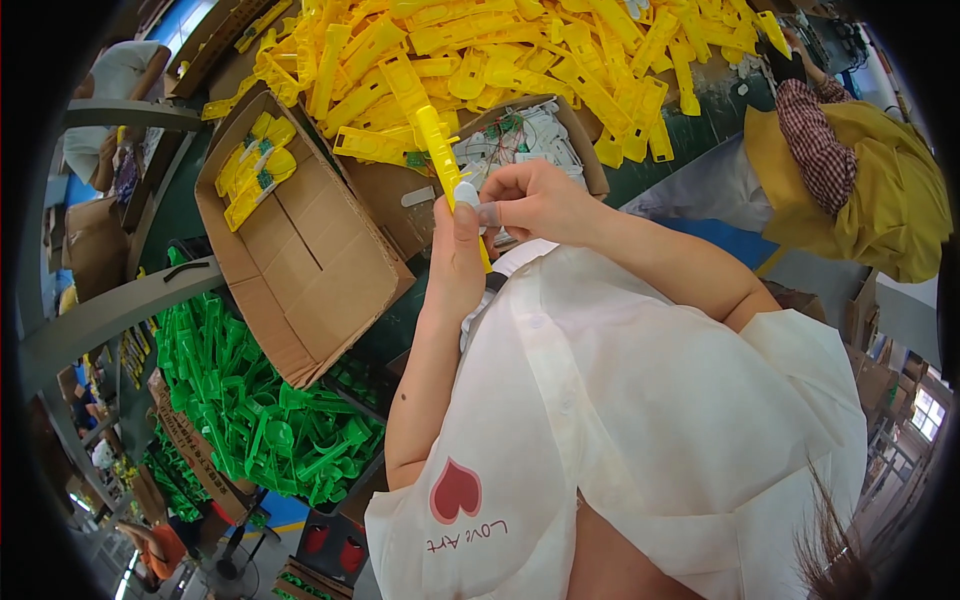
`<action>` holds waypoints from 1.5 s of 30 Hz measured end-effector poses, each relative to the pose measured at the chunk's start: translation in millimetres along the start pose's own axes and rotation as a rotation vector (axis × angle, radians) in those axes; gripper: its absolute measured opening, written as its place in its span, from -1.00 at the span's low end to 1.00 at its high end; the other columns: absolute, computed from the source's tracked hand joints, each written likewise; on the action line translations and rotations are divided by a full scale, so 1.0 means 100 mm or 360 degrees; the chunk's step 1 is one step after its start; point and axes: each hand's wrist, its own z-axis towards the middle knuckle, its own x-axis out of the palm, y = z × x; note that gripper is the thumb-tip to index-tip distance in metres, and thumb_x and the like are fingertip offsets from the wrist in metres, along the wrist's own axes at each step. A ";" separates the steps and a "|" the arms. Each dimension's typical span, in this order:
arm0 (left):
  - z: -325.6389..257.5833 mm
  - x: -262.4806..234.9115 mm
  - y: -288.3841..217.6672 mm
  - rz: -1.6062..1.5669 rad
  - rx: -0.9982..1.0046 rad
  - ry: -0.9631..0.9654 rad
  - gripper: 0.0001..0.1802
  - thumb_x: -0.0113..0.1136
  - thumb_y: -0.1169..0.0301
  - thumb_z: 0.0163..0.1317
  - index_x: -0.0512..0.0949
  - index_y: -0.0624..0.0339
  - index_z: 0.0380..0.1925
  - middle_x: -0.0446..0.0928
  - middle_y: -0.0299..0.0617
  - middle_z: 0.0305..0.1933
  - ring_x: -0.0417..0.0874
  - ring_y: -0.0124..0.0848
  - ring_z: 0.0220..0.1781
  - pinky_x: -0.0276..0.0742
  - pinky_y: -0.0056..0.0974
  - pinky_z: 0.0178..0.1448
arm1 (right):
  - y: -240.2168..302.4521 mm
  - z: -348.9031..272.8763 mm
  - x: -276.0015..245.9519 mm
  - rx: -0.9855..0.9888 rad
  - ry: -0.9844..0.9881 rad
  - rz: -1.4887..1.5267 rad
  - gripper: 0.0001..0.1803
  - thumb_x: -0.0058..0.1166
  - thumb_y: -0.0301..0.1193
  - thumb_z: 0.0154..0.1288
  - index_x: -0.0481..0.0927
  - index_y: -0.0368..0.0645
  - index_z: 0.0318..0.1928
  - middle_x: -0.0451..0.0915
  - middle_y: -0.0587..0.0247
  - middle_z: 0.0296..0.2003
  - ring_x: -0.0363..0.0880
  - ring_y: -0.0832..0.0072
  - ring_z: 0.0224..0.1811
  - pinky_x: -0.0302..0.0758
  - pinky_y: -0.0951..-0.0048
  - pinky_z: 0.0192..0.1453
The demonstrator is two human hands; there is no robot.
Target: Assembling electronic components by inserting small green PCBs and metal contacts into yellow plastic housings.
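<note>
My left hand (456,252) is closed around a long yellow plastic housing (438,145), held nearly upright with its far end toward the pile. A white rounded piece (466,193) sits against the housing just above my left thumb. My right hand (545,205) comes in from the right, its fingers pinched together beside the white piece. A pale wrap (488,214) circles one of its fingers. What those fingertips hold is hidden. Just behind my hands stands a small cardboard box (597,180) of white parts, thin wires and green circuit boards (512,122).
A heap of yellow housings (480,50) covers the table's far side. At left, an open carton (300,270) holds several yellow pieces. Green plastic parts (250,400) fill a container below it. A grey metal bar (120,305) crosses the left. Another person (830,160) works at right.
</note>
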 end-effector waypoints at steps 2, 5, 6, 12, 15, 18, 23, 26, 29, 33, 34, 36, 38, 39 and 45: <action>-0.01 -0.01 0.01 0.0218 0.0063 0.0037 -0.29 -0.53 -0.25 0.15 0.22 0.22 -0.21 0.39 -0.24 -0.45 0.35 -0.56 -0.47 0.34 -0.47 -0.39 | -0.07 0.01 -0.01 -0.0002 0.0010 -0.0145 -0.85 0.07 -0.42 0.08 0.46 -0.26 -0.43 0.45 0.37 -0.63 0.28 0.73 -0.70 0.18 0.68 -0.64; -0.04 -0.01 -0.01 0.0377 0.0070 0.0086 -0.25 -0.48 -0.25 0.13 0.19 0.30 -0.16 0.33 -0.23 -0.44 0.37 -0.52 -0.46 0.32 -0.46 -0.43 | -0.07 -0.03 -0.02 -0.0007 0.0027 -0.0285 -0.86 0.06 -0.43 0.08 0.45 -0.26 -0.44 0.43 0.38 -0.64 0.30 0.72 -0.69 0.20 0.67 -0.64; -0.04 -0.01 -0.01 0.0402 0.0099 0.0121 -0.25 -0.48 -0.25 0.14 0.18 0.31 -0.15 0.34 -0.21 -0.43 0.38 -0.51 -0.45 0.33 -0.46 -0.43 | -0.09 -0.03 -0.02 -0.0005 0.0023 -0.0282 -0.86 0.06 -0.43 0.08 0.45 -0.26 -0.44 0.43 0.38 -0.64 0.30 0.72 -0.69 0.20 0.67 -0.64; -0.05 0.02 -0.05 -0.0042 0.0038 0.0230 -0.25 -0.48 -0.25 0.13 0.20 0.28 -0.11 0.36 -0.22 -0.42 0.40 -0.53 -0.44 0.32 -0.47 -0.42 | -0.07 -0.08 0.03 0.0001 0.0138 0.0180 -0.84 0.02 -0.39 0.13 0.46 -0.25 -0.43 0.43 0.38 -0.66 0.30 0.74 -0.71 0.20 0.69 -0.65; -0.04 0.00 -0.02 -0.0214 0.0026 0.0180 -0.25 -0.48 -0.27 0.12 0.21 0.24 -0.12 0.35 -0.25 -0.44 0.36 -0.57 -0.46 0.31 -0.49 -0.41 | 0.06 -0.14 0.09 0.0160 0.0047 0.0010 -0.82 -0.04 -0.36 0.18 0.47 -0.24 -0.43 0.45 0.37 -0.68 0.30 0.77 -0.73 0.19 0.71 -0.68; -0.08 0.04 -0.02 -0.0269 0.0030 0.0194 -0.27 -0.48 -0.28 0.12 0.20 0.21 -0.14 0.34 -0.25 -0.44 0.35 -0.57 -0.47 0.31 -0.48 -0.41 | 0.06 -0.15 0.10 0.0117 0.0060 -0.0102 -0.79 -0.07 -0.33 0.19 0.47 -0.22 -0.46 0.46 0.37 -0.68 0.30 0.78 -0.73 0.18 0.71 -0.70; -0.07 0.03 -0.05 0.0199 0.0087 0.0115 -0.26 -0.45 -0.27 0.12 0.18 0.26 -0.15 0.34 -0.24 -0.46 0.35 -0.57 -0.48 0.31 -0.49 -0.44 | 0.05 -0.10 0.11 0.0151 -0.0015 -0.0254 -0.79 -0.09 -0.37 0.16 0.50 -0.28 -0.43 0.48 0.33 -0.66 0.43 0.64 -0.67 0.32 0.58 -0.61; -0.05 0.01 0.06 0.0023 0.0064 0.0144 -0.25 -0.41 -0.28 0.10 0.18 0.28 -0.17 0.34 -0.24 -0.47 0.33 -0.58 -0.49 0.30 -0.49 -0.46 | 0.01 -0.05 0.09 0.0087 -0.0001 -0.0524 -0.76 -0.10 -0.34 0.18 0.50 -0.27 -0.44 0.48 0.32 -0.67 0.43 0.65 -0.66 0.32 0.60 -0.61; 0.00 -0.09 0.10 -0.0016 0.0014 0.0243 -0.24 -0.23 -0.24 0.08 0.16 0.30 -0.08 0.38 -0.20 -0.39 0.39 -0.55 -0.43 0.37 -0.47 -0.38 | -0.03 -0.01 0.05 0.0192 0.0081 -0.0222 -0.71 -0.03 -0.25 0.18 0.44 -0.22 -0.53 0.40 0.41 -0.71 0.31 0.72 -0.75 0.21 0.71 -0.70; -0.02 -0.09 -0.03 0.0129 0.0014 0.0221 -0.18 -0.01 -0.14 0.04 0.07 0.32 0.06 0.39 -0.15 -0.24 0.45 -0.44 -0.26 0.42 -0.39 -0.18 | -0.03 0.00 -0.04 0.0289 0.0131 -0.0241 -0.70 0.01 -0.22 0.16 0.45 -0.22 -0.51 0.40 0.40 -0.71 0.31 0.72 -0.76 0.20 0.71 -0.71; -0.01 -0.10 0.06 0.0130 0.0037 0.0250 -0.13 0.06 -0.11 0.01 0.02 0.31 0.10 0.37 -0.13 -0.17 0.44 -0.38 -0.18 0.39 -0.35 -0.09 | -0.03 0.00 -0.06 0.0201 0.0031 -0.0219 -0.70 0.03 -0.22 0.15 0.45 -0.21 -0.51 0.40 0.41 -0.72 0.31 0.72 -0.76 0.20 0.71 -0.71; -0.02 -0.08 0.04 -0.0021 -0.0005 0.0321 -0.03 0.21 0.00 -0.06 -0.09 0.31 0.17 0.35 -0.07 -0.06 0.40 -0.29 -0.03 0.31 -0.28 0.05 | -0.05 -0.01 -0.08 0.0094 -0.0016 -0.0103 -0.71 0.08 -0.24 0.12 0.44 -0.21 -0.52 0.40 0.41 -0.72 0.31 0.74 -0.75 0.20 0.72 -0.71; -0.03 -0.02 -0.06 0.0298 0.0039 0.0283 -0.02 0.25 0.05 -0.08 -0.11 0.31 0.16 0.35 -0.05 -0.06 0.42 -0.29 -0.03 0.33 -0.28 0.04 | -0.07 0.00 -0.05 0.0048 -0.0072 -0.0150 -0.71 0.08 -0.24 0.11 0.44 -0.21 -0.53 0.41 0.40 -0.71 0.31 0.74 -0.74 0.21 0.71 -0.70; -0.04 -0.01 -0.09 0.0616 0.0088 0.0245 -0.01 0.28 0.10 -0.10 -0.12 0.31 0.16 0.36 -0.04 -0.05 0.43 -0.30 -0.04 0.34 -0.28 0.03 | -0.08 0.00 -0.04 0.0001 -0.0128 -0.0202 -0.71 0.09 -0.25 0.11 0.43 -0.21 -0.54 0.42 0.40 -0.71 0.32 0.75 -0.74 0.21 0.71 -0.69; -0.06 0.09 0.02 -0.0217 0.0214 0.0072 -0.27 0.19 0.24 0.05 0.00 0.28 0.08 0.40 -0.15 -0.22 0.49 -0.39 -0.23 0.41 -0.36 -0.12 | 0.01 0.20 -0.16 0.0225 0.0173 -0.0047 -0.66 0.01 -0.15 0.15 0.48 -0.20 -0.51 0.45 0.36 -0.69 0.37 0.68 -0.73 0.28 0.69 -0.68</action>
